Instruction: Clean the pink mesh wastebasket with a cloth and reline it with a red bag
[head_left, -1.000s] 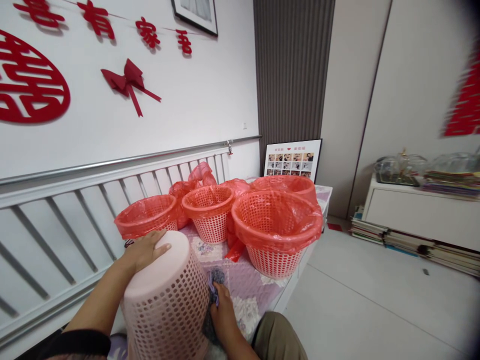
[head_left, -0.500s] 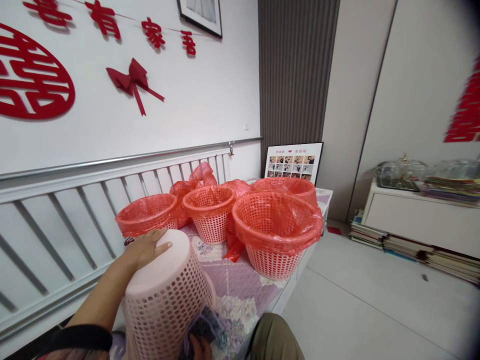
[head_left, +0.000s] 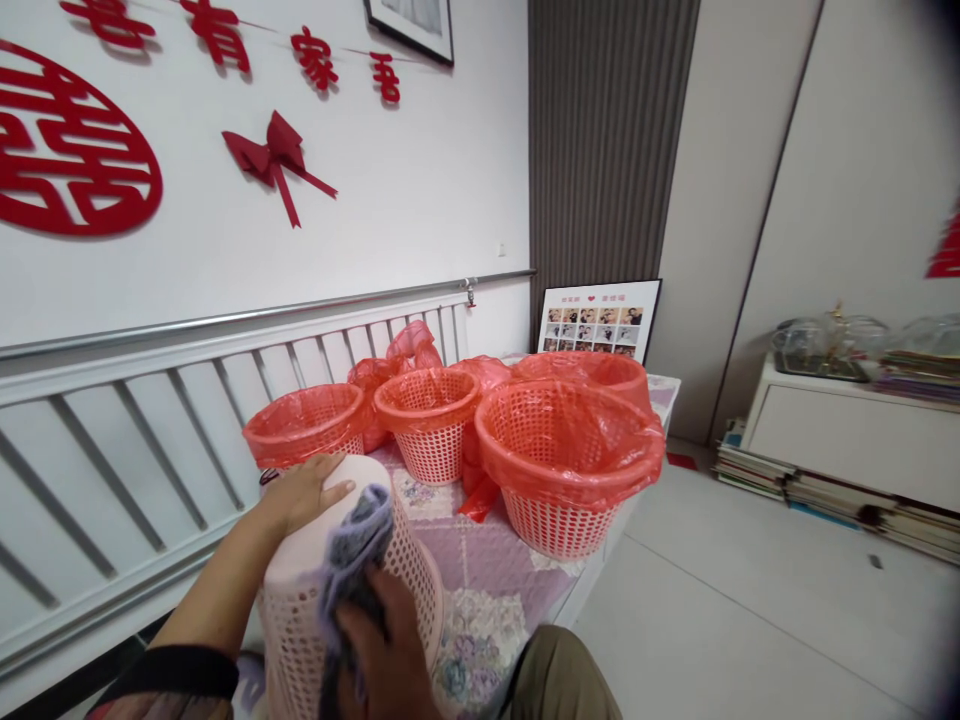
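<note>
An upturned pale pink plastic basket (head_left: pixel 414 575) with a perforated wall stands on the quilted bed at the lower left. My left hand (head_left: pixel 306 492) lies flat on its solid bottom, fingers spread. My right hand (head_left: pixel 386 650) is closed on a grey-purple cloth (head_left: pixel 352 545), which is pressed against the basket's top and near side. Beyond them stand several pink baskets lined with red plastic bags, the closest being the large basket (head_left: pixel 570 462) at the bed's edge.
A white slatted headboard (head_left: pixel 150 420) runs along the left. Two smaller lined baskets (head_left: pixel 429 418) and loose red bags sit behind. A framed photo collage (head_left: pixel 598 320) leans on the wall. A low white cabinet (head_left: pixel 847 430) with stacked books stands at right, across the tiled floor.
My right hand has carried the cloth from the basket's lower right side up onto its top. The left hand has stayed on the basket's bottom.
</note>
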